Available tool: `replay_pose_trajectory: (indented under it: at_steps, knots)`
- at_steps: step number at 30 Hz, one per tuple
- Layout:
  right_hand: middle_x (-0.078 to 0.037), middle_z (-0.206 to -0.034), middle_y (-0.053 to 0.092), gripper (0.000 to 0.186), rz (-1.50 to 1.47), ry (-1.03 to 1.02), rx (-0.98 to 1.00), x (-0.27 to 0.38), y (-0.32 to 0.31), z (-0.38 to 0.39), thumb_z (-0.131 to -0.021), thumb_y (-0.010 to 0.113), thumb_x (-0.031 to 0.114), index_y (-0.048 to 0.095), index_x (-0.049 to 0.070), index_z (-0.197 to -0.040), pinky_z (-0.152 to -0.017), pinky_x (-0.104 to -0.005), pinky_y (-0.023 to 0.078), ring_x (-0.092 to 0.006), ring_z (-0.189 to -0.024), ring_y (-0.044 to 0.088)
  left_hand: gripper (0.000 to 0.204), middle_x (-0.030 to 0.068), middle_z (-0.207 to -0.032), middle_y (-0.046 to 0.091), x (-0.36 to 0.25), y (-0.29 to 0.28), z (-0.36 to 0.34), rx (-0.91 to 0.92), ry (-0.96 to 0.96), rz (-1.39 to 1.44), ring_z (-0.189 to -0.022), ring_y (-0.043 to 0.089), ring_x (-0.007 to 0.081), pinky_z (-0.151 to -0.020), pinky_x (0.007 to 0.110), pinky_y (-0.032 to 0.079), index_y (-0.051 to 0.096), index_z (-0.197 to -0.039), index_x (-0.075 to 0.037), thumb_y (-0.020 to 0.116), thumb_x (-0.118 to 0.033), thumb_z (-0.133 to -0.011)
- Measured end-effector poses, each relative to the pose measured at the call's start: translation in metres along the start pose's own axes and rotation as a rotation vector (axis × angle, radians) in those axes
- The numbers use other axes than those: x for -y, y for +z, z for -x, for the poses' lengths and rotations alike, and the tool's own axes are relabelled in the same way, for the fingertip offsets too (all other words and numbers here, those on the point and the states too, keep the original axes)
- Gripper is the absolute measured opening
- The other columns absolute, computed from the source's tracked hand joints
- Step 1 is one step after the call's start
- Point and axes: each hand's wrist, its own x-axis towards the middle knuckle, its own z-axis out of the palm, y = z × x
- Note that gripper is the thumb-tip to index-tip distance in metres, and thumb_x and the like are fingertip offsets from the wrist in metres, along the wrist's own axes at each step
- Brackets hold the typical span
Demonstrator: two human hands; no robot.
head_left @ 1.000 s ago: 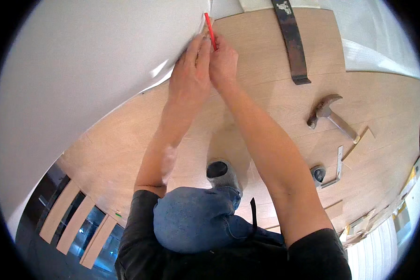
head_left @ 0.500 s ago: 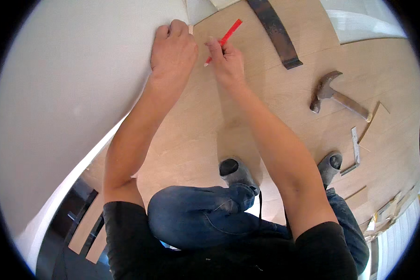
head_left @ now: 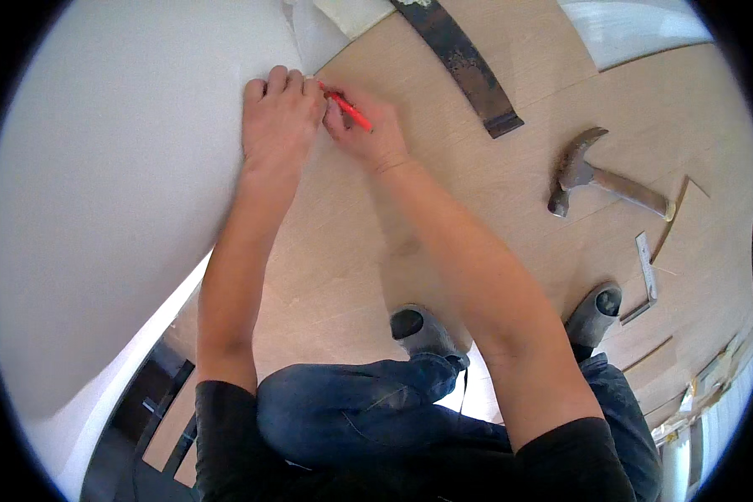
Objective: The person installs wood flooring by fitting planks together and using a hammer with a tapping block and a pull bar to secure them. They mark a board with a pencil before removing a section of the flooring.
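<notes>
My left hand (head_left: 278,117) lies flat, fingers together, on the edge of a large white board (head_left: 117,184) where it meets the light wooden floor plank (head_left: 343,243). Right beside it, my right hand (head_left: 368,130) pinches a red pencil (head_left: 347,109), its tip touching the surface at the fingertips of my left hand. Both forearms reach up from the lower edge. My knees in blue jeans and two grey shoes show below.
A claw hammer (head_left: 607,180) lies on the floor to the right. A dark flat metal bar (head_left: 464,63) lies at the top. A small metal square (head_left: 647,280) and wood offcuts sit at the right edge. A dark opening shows at the lower left.
The view has shifted, and both hands now sit lower and further left in it. The pencil has tilted from upright to slanting, its tip down at the board's edge.
</notes>
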Motion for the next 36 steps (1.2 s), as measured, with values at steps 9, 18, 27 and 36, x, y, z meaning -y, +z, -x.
replay_pose_trajectory:
  at_steps: [9,18,27,36]
  knots:
    - [-0.014,-0.095,0.069,0.039,0.235,-0.243,0.035,-0.010,0.003,0.009,-0.088,0.070,0.016,0.063,0.010,-0.126,-0.078,-0.0411,0.057,-0.0313,-0.089,0.068,0.030,-0.0020,-0.132,0.066,-0.002,-0.016,-0.005,0.151,-0.022,-0.015,-0.119,0.057,0.0172,-0.098,0.037,0.043,0.069,-0.120,-0.011,0.061,-0.016,-0.092]
    - [-0.009,-0.102,0.069,0.042,0.311,-0.313,0.020,-0.009,0.005,0.011,-0.085,0.071,0.014,0.061,0.008,-0.125,-0.082,-0.0369,0.057,-0.0275,-0.096,0.067,0.010,-0.0025,-0.099,0.068,0.001,0.001,-0.005,-0.066,0.002,0.011,-0.104,0.060,0.0172,-0.088,0.037,0.043,0.068,-0.098,-0.016,0.063,-0.020,-0.090]
    - [-0.009,-0.099,0.070,0.020,0.360,-0.301,0.025,-0.007,0.002,0.016,-0.087,0.068,0.019,0.061,0.010,-0.103,-0.084,-0.0367,0.057,-0.0261,-0.098,0.068,0.009,-0.0004,-0.091,0.073,-0.002,-0.009,-0.011,-0.027,0.009,0.042,-0.099,0.064,0.0182,-0.084,0.038,0.045,0.063,-0.098,-0.016,0.064,-0.017,-0.090]
    - [-0.006,-0.116,0.069,0.027,0.424,-0.300,0.072,-0.008,0.011,0.013,-0.091,0.064,0.021,0.064,0.010,-0.116,-0.091,-0.0360,0.057,-0.0238,-0.104,0.067,0.014,0.0052,-0.095,0.074,0.005,-0.005,-0.021,0.038,-0.022,-0.039,-0.106,0.067,0.0222,-0.086,0.043,0.047,0.064,-0.103,-0.013,0.070,-0.016,-0.091]
